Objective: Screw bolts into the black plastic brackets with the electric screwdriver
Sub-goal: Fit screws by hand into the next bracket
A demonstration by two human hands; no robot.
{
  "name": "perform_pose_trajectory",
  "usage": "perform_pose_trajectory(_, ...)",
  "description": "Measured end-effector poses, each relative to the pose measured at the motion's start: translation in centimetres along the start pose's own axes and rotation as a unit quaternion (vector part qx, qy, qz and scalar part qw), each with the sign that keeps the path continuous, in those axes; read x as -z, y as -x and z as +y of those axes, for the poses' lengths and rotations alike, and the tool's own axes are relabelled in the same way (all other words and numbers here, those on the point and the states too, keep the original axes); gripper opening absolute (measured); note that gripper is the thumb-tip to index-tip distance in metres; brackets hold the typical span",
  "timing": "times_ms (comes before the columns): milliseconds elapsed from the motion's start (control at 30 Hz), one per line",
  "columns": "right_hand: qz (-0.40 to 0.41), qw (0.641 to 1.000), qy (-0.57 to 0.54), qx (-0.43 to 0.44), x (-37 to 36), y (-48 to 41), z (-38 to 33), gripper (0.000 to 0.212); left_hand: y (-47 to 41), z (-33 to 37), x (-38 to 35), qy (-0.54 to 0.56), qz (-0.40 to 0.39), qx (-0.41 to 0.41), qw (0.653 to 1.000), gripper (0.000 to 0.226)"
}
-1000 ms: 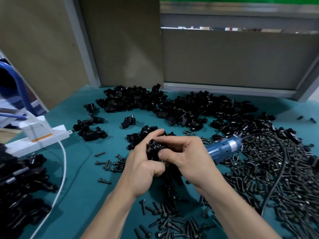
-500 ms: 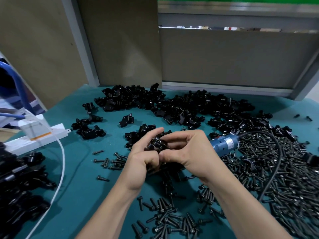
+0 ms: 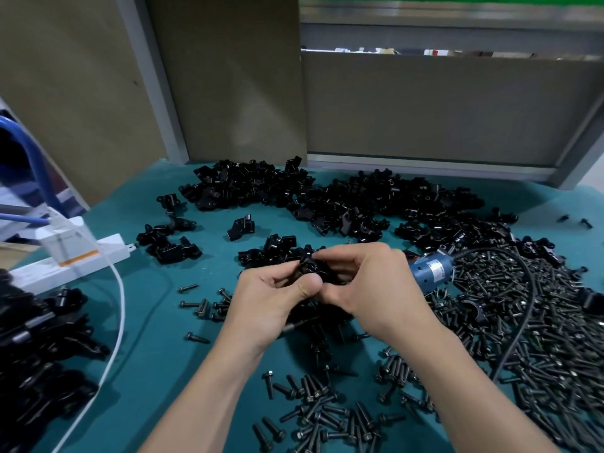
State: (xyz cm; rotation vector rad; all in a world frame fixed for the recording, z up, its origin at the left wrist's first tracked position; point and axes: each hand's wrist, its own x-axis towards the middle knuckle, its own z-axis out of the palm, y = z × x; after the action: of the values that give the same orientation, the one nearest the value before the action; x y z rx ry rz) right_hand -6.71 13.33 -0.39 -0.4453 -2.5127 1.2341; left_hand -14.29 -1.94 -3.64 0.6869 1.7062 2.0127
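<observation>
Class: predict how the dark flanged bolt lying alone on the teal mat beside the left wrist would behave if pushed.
That dark flanged bolt would probably roll in a curve, its head being wider than its shank. It looks metal, so likely stiff and heavy for its size. The teal mat may slow sliding.

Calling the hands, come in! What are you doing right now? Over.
Left hand and right hand both pinching one black bracket above the mat. Blue screwdriver juts out behind right hand. Loose bolts scattered underneath, nothing blocking.
</observation>
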Motion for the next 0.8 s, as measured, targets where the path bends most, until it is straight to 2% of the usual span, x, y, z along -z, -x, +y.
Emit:
perform_pose_trajectory(233,-0.035,0.986,0.152,0.055,-0.4,0.3,-0.6,0.032,0.1,-0.4,-0.5,-0.031,0.011,-0.014,0.999,0.02)
perform_pose_trajectory(367,-0.059,0.997,0.034,0.029,0.1,0.1,-0.3,0.051,0.0,-0.3,-0.6,0.001,0.045,-0.014,0.999,0.02)
perform_pose_trajectory(500,-0.012,0.99,-0.129,-0.049,0.1,-0.2,-0.2,0.023,-0.2,-0.3,-0.6,0.027,0.073,0.002,0.997,0.028)
perform_pose_trajectory(700,0.013,0.986,-0.163,-0.041,-0.7,0.0,-0.2,0.017,0.0,-0.8,-1.4,0.038,0.098,-0.013,0.994,0.025)
perform_pose_trajectory(800,0.021,0.988,-0.151,-0.017,-1.1,0.1,0.0,0.017,0.0,-1.0,-1.4,0.051,0.106,0.0,0.993,0.034)
